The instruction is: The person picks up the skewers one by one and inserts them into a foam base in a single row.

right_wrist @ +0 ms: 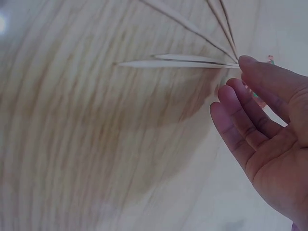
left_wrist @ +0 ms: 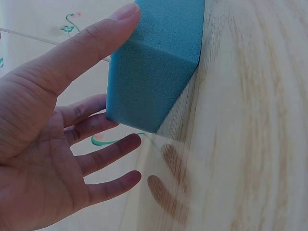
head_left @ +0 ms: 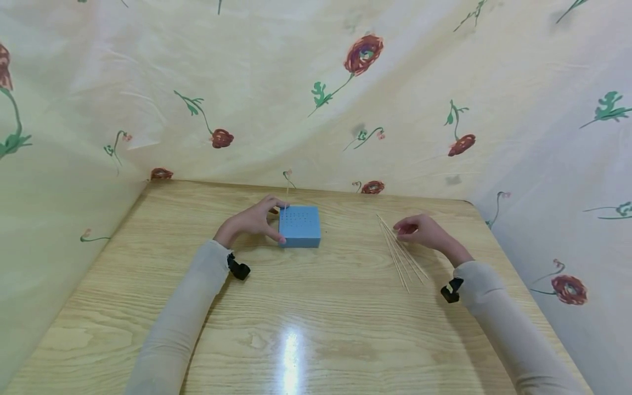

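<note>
Left grip [head_left: 252,219]: bare hand, pinching a blue foam block [head_left: 306,232] at its left end; thumb at the near left corner, forefinger at the far one. Two lower fingers spread straight beside the block, apart from it, as the left wrist view shows.

Right grip [head_left: 419,230]: bare hand, palm hollowed, fingers loosely bent and thumb extended; held just beside the far ends of the thin sticks [right_wrist: 168,63]. Whether a fingertip touches them cannot be told.

Block: one, rectangular, lying flat on the bench [head_left: 326,329] toward its far side, left of the sticks; top face pierced with rows of small dark holes. One pale upright stick [head_left: 287,192] stands at the far left part of that face (its lower end too fine to make out).

Thin sticks: several, pale, lying on the bench in a narrow fan, gathered at the far end and spread toward the near end.

Wrist devices: two, black, the left one [head_left: 239,267] and the right one [head_left: 451,291], each at the cuff of a pale long sleeve.

Bench: light wood grain, with a bright glare near its front.

Backdrop: cream cloth [head_left: 276,71], printed with red flowers and green stems.
</note>
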A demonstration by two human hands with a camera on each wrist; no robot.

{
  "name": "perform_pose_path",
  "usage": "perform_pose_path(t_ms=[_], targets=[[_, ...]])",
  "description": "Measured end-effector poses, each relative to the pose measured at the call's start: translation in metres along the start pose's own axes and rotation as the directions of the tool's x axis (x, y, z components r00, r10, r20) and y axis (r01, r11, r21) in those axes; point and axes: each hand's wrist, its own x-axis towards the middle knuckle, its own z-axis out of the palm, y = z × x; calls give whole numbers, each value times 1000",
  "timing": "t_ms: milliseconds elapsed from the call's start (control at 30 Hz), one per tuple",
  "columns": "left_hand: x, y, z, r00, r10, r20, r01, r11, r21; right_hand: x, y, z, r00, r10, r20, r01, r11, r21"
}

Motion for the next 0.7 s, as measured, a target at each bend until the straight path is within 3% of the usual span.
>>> perform_pose_path(t_ms=[700], targets=[[0,-1,-1,1000,-3,2,3,1000,4,5,6,4,998,63,22,-63,998,19]])
